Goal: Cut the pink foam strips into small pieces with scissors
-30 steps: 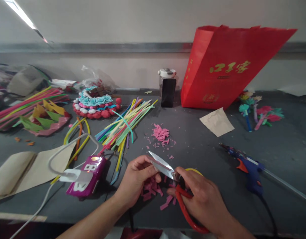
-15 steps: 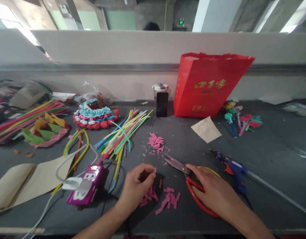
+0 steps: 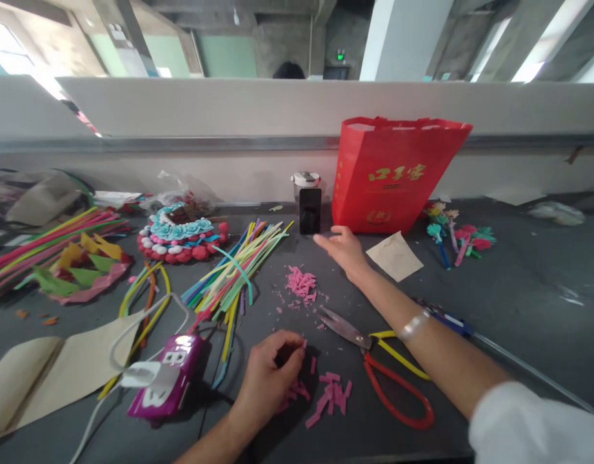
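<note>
My left hand (image 3: 272,370) is closed in a pinch on a small pink strip (image 3: 304,344), of which only the tip shows. Beneath and beside it lie more cut pink strips (image 3: 331,393), some hidden by the hand. My right hand (image 3: 342,251) is open and empty, its fingers stretched toward a black phone (image 3: 310,211) that stands upright against a white-lidded bottle (image 3: 306,178). Scissors (image 3: 347,328) with one red and one yellow handle lie on the table below my right forearm, blades apart. A heap of smaller pink bits (image 3: 301,283) sits beyond them.
A red bag (image 3: 398,180) stands behind a tan paper square (image 3: 396,256). The glue gun (image 3: 442,317) is partly covered by my right forearm. Left are colourful pipe-like strips (image 3: 241,264), a purple power socket (image 3: 168,380) with white cable, and an open notebook (image 3: 79,367). Small craft flowers (image 3: 464,238) lie right.
My right hand has let go of the scissors and reached forward toward the phone. The scissors stay on the table. My left hand keeps its pinch on the pink strip.
</note>
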The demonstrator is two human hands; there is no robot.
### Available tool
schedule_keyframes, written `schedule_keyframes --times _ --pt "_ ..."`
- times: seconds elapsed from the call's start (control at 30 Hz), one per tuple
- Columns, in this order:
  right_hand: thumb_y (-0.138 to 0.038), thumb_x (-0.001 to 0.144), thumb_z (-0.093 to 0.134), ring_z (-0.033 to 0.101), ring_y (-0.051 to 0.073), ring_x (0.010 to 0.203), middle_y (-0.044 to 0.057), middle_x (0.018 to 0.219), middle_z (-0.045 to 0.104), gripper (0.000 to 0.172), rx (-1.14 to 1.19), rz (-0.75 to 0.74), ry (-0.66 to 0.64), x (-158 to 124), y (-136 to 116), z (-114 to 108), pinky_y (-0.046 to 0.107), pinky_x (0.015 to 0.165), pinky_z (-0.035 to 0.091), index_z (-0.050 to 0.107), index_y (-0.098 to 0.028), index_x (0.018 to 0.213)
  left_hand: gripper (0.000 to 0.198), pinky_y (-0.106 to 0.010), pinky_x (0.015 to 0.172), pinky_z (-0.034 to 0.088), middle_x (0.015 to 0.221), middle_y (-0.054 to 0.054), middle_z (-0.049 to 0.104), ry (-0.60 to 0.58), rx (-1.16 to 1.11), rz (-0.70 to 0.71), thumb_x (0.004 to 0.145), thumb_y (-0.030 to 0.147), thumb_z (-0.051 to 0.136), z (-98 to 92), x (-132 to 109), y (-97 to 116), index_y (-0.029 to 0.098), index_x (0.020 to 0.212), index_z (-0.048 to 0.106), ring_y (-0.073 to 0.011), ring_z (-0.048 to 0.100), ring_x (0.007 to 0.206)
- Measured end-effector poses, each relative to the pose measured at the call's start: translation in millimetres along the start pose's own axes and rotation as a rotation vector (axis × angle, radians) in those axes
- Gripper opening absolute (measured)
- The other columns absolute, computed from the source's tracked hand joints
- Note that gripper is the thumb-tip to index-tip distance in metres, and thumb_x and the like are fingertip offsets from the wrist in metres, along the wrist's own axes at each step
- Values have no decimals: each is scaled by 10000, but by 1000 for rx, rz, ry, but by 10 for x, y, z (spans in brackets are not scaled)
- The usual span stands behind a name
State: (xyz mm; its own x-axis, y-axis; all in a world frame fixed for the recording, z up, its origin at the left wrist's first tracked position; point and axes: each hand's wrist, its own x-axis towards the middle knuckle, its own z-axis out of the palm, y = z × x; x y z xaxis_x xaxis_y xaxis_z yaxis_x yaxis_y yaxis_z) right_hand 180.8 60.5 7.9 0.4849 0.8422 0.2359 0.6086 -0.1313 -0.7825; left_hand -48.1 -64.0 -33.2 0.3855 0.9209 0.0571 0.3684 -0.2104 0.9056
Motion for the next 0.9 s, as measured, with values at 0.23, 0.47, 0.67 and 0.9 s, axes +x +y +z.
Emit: schedule_keyframes --times 0.23,0.47,0.67,0.9 --pt "-577 607 742 473 371 1133 254 1167 528 859 -95 85 265 638 28 955 456 936 375 454 -31 1204 112 -193 568 410 672 1 626 8 2 4 796 210 559 -10 -15 -10 174 799 665 -115 542 603" --pt "-607 647 710 448 392 1113 250 1178 486 852 -187 98 395 771 61 1251 515 902 370 398 -78 1237 113 -182 555 409 681 0 645 -5 42 34 790 175 557 -22 -6 -3 182 791 670 -110 562 600" --pt "-584 644 726 462 362 1080 209 1153 499 805 -229 88 441 847 96 1323 479 883 390 408 -119 1220 120 -180 565 417 685 2 645 -18 76 56 800 171 542 -24 2 -14 188 783 660 -110 574 612" --pt "-560 667 715 478 335 1046 175 1110 503 752 -237 106 447 865 87 1373 448 847 411 393 -162 1218 123 -184 567 426 701 0 655 -27 81 65 805 174 540 -21 -2 -39 196 799 662 -117 584 620"
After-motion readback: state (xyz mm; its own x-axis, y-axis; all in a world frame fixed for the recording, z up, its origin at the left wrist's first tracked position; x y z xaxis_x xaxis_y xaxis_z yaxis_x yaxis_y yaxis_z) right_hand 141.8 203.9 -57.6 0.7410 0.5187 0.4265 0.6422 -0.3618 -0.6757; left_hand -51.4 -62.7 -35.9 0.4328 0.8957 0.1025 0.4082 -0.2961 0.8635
